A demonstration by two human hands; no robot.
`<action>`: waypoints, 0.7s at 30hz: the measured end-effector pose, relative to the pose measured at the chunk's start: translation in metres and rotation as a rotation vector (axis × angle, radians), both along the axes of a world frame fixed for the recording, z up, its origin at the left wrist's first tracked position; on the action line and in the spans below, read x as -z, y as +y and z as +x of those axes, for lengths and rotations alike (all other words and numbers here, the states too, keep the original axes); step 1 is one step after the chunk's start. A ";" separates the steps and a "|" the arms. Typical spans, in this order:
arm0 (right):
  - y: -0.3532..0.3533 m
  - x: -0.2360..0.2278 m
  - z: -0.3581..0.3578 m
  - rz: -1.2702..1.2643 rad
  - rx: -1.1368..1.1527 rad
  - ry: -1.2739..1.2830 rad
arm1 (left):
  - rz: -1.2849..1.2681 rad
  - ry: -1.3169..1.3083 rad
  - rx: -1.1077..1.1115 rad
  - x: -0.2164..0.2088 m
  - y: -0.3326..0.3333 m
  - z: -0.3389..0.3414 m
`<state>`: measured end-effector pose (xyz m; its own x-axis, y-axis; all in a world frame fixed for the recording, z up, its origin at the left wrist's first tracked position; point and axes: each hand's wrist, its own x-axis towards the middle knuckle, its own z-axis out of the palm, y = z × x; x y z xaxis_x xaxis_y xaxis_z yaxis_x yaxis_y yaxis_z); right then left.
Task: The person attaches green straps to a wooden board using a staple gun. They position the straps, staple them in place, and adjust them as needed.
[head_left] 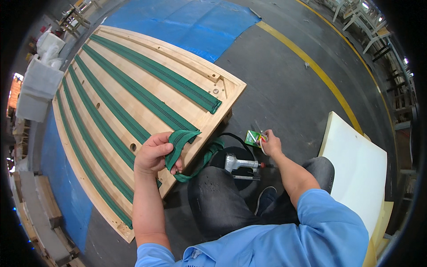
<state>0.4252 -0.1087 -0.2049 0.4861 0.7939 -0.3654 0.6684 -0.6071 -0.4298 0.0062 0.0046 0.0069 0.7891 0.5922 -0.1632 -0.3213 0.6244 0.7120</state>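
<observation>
My left hand [153,153] is closed on the free end of a green webbing strap [180,141] at the near edge of a pale wooden frame [234,89]. The strap's loose length hangs over that edge toward my knee. Several green straps with dark lines run side by side along the frame. Over to the right, my right hand [272,145] is closed around the handles of scissors [264,147], whose blades point away from me. A small green and white box [251,138] is just beside them. Between my legs lies a silver staple gun [242,163].
Blue sheeting [182,22] covers the floor beyond the frame. A white foam slab [356,164] stands at my right. Yellow lines [311,64] cross the grey floor. Wooden pieces [46,200] and white wrapped items [40,84] line the left side.
</observation>
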 end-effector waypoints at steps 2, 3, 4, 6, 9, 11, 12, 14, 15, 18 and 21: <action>-0.002 -0.005 -0.016 -0.048 -0.128 0.050 | 0.018 0.012 -0.010 0.001 -0.003 -0.003; -0.006 -0.004 -0.017 -0.064 -0.229 0.048 | 0.026 0.011 -0.001 0.000 -0.002 0.000; -0.008 -0.003 -0.019 -0.079 -0.333 0.048 | 0.017 0.020 -0.004 -0.001 -0.002 0.002; -0.006 -0.003 -0.022 -0.167 -0.526 0.076 | 0.004 0.047 -0.019 -0.004 -0.003 0.005; 0.015 -0.006 -0.024 -0.065 -0.822 0.026 | 0.029 0.071 -0.037 -0.005 -0.001 0.002; 0.020 -0.010 -0.023 -0.163 -0.911 0.040 | 0.000 0.065 -0.050 -0.002 -0.003 0.003; 0.022 -0.011 -0.025 -0.191 -0.965 0.051 | -0.008 0.071 -0.063 -0.001 -0.003 0.002; 0.027 -0.015 -0.035 -0.233 -1.091 0.031 | -0.013 0.041 -0.086 -0.001 -0.005 -0.001; 0.020 -0.013 -0.031 -0.160 -1.124 -0.024 | -0.019 0.020 -0.087 0.000 -0.003 0.000; 0.017 -0.006 -0.028 -0.190 -1.080 -0.058 | -0.064 -0.066 -0.075 0.004 0.000 0.000; 0.013 0.002 -0.036 -0.188 -1.024 -0.169 | -0.099 -0.118 -0.085 0.006 0.003 0.001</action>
<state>0.3895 -0.0956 -0.2069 -0.3280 0.7920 -0.5149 0.9420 0.2335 -0.2409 0.0067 0.0071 0.0006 0.7543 0.6428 -0.1338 -0.4531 0.6571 0.6024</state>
